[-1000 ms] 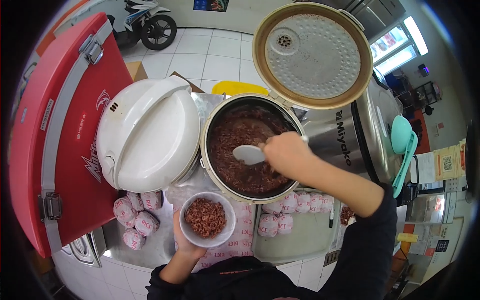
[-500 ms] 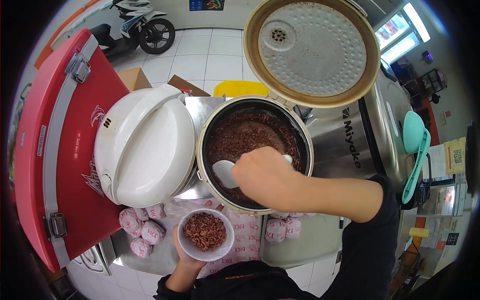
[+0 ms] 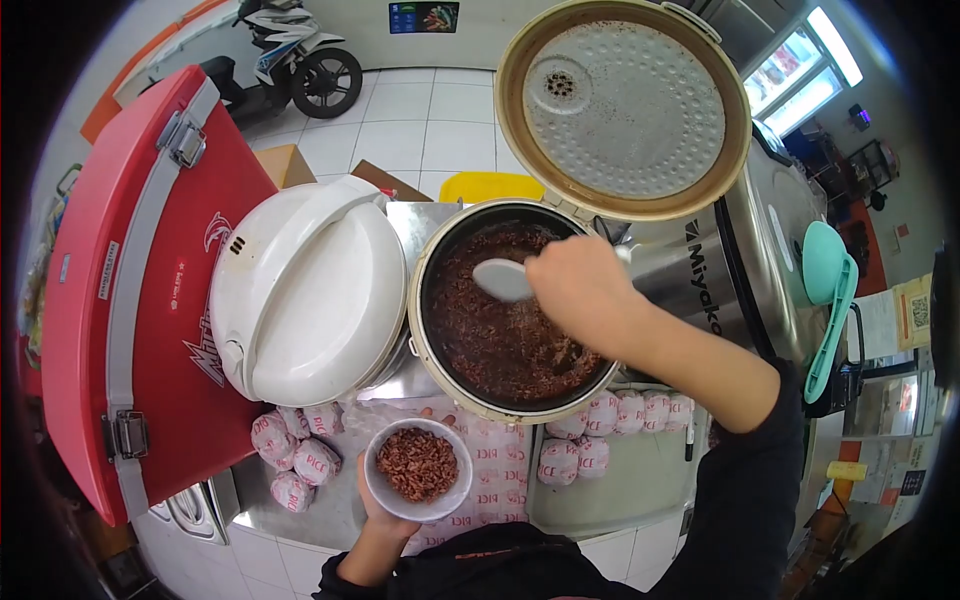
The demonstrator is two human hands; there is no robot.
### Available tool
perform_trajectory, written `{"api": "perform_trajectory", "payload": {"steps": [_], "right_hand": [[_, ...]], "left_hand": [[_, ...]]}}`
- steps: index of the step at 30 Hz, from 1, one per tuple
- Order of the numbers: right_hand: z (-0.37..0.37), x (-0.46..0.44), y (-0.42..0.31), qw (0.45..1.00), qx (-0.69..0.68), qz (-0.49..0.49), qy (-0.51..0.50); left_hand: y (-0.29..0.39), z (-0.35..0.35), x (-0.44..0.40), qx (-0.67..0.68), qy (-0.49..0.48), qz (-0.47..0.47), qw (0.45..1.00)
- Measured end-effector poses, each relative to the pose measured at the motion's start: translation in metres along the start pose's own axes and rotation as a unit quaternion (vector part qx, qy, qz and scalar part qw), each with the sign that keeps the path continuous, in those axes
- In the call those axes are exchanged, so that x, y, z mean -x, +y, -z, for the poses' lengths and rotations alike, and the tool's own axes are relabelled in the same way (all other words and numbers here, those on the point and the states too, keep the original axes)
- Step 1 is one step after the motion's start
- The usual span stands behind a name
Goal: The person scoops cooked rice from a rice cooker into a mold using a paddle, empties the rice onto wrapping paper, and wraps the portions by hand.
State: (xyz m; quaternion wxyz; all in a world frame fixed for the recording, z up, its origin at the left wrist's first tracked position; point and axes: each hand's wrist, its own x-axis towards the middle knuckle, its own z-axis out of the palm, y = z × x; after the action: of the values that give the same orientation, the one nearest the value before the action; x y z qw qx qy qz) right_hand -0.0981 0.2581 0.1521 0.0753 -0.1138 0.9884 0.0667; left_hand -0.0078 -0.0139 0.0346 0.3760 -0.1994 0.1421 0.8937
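Observation:
My left hand point(image 3: 382, 518) is wrapped round a small white bowl point(image 3: 428, 513) filled with reddish-brown rice point(image 3: 416, 464), held over printed wrapping paper point(image 3: 497, 485). Over the open rice cooker point(image 3: 419, 355), my right hand point(image 3: 583, 287) grips a white rice paddle point(image 3: 502, 280) by its handle. The paddle's blade points left, above the dark rice point(image 3: 500, 350) at the far half of the pot; whether it touches the rice I cannot tell. The cooker's hinged lid point(image 3: 630, 110) stands raised behind the pot.
Left of the pot sits a closed white cooker point(image 3: 320, 310), beside a red cooler box point(image 3: 140, 330). Wrapped rice packets point(image 3: 316, 461) lie near it. More rest on a tray point(image 3: 620, 490) with a marker point(image 3: 689, 443). A steel Miyako appliance point(image 3: 670, 265) and teal scoop point(image 3: 822, 265) are rightward.
My right hand and the paddle have moved from the near left of the pot to its far side, up and rightward. My left hand still holds the bowl. The whole view has shifted slightly.

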Motion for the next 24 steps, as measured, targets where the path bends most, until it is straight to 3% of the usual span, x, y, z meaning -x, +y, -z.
{"api": "perform_trajectory", "payload": {"steps": [3,6,10,12,15,16,21,24], "right_hand": [[-0.051,-0.021,0.012,0.990,0.111,-0.002,0.091],[-0.076,-0.017,-0.003,0.997,0.065,0.038,0.030],[-0.036,-0.022,0.020,0.991,-0.001,-0.045,-0.129],[-0.059,-0.027,0.033,0.990,-0.023,-0.054,-0.126],[-0.080,-0.024,0.022,0.977,-0.141,0.043,-0.153],[-0.088,-0.028,0.016,0.979,-0.118,0.096,-0.134],[-0.091,-0.026,0.026,0.958,-0.241,0.091,-0.122],[-0.085,-0.018,0.033,0.959,-0.245,0.069,-0.127]], "left_hand": [[-0.003,0.001,-0.002,-0.037,-0.014,0.005,0.999],[-0.007,-0.015,-0.002,0.038,0.031,0.006,0.999],[-0.003,-0.004,0.002,0.013,0.012,0.025,1.000],[-0.003,-0.004,-0.002,-0.014,0.004,0.015,1.000],[-0.004,-0.006,-0.007,0.013,-0.036,0.022,0.999],[-0.005,-0.007,-0.009,-0.006,-0.036,0.014,0.999],[-0.008,-0.007,-0.009,-0.033,-0.002,-0.011,0.999],[-0.006,-0.022,0.004,-0.125,-0.017,-0.074,0.989]]}}
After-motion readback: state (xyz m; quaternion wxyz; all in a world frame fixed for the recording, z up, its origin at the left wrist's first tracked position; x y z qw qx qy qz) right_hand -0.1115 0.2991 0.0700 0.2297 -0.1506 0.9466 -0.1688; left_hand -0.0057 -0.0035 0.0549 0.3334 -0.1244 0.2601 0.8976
